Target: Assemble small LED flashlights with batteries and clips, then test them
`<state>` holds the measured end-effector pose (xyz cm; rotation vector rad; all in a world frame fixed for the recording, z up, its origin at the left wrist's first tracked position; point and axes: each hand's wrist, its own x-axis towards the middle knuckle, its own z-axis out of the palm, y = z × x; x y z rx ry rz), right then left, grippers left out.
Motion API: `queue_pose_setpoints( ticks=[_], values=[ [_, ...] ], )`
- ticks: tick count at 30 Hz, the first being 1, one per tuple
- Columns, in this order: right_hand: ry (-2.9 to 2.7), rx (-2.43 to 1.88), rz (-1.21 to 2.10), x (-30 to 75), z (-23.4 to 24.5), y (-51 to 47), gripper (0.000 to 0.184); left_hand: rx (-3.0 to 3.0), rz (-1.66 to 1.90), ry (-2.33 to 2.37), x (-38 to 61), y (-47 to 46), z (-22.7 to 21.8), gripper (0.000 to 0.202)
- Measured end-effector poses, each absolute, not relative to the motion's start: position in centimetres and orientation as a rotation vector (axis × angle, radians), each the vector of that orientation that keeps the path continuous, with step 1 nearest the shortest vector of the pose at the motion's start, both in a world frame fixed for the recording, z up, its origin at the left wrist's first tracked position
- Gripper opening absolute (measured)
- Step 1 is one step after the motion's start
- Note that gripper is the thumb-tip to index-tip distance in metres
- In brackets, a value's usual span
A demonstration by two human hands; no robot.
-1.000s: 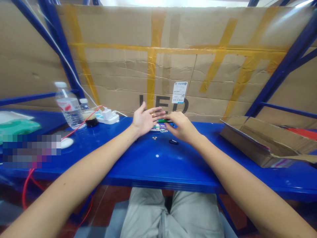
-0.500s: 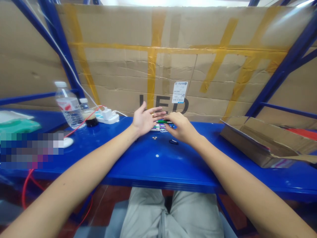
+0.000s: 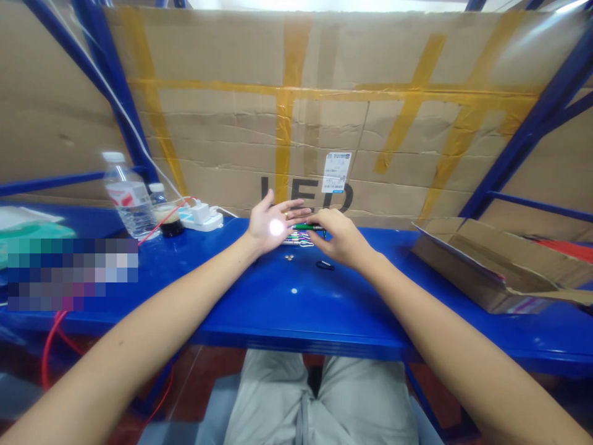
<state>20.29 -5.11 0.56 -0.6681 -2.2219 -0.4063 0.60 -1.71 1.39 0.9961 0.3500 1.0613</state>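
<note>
My right hand (image 3: 338, 233) is closed around a small green flashlight (image 3: 303, 227), its front end pointing left. A round white spot of light falls on the palm of my left hand (image 3: 273, 225), which is held open with the fingers stretched to the right and a ring on one finger. Behind and below the hands lie several slim metallic, coloured sticks (image 3: 301, 239), partly covered. Nearer to me on the table are a few tiny round silver pieces (image 3: 290, 258) and a short black cord loop (image 3: 325, 265).
The blue table (image 3: 296, 321) has an open cardboard box (image 3: 482, 278) at the right. To the left stand a water bottle (image 3: 130, 204), a small bottle of dark liquid (image 3: 167, 219) and a white power strip (image 3: 201, 216). A large taped carton (image 3: 222, 142) closes off the back.
The green flashlight has come on, and a bright spot now shows on my left palm. Both hands have stayed in nearly the same place.
</note>
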Motion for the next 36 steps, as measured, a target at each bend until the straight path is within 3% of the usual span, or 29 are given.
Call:
queue_pose_setpoints(
  ticks=[36],
  values=[
    [-2.262, -0.68, -0.507, 20.33, 0.57, -4.84, 0.02, 1.003, 1.045, 0.351, 0.65, -1.66, 1.2, 0.072]
  ],
)
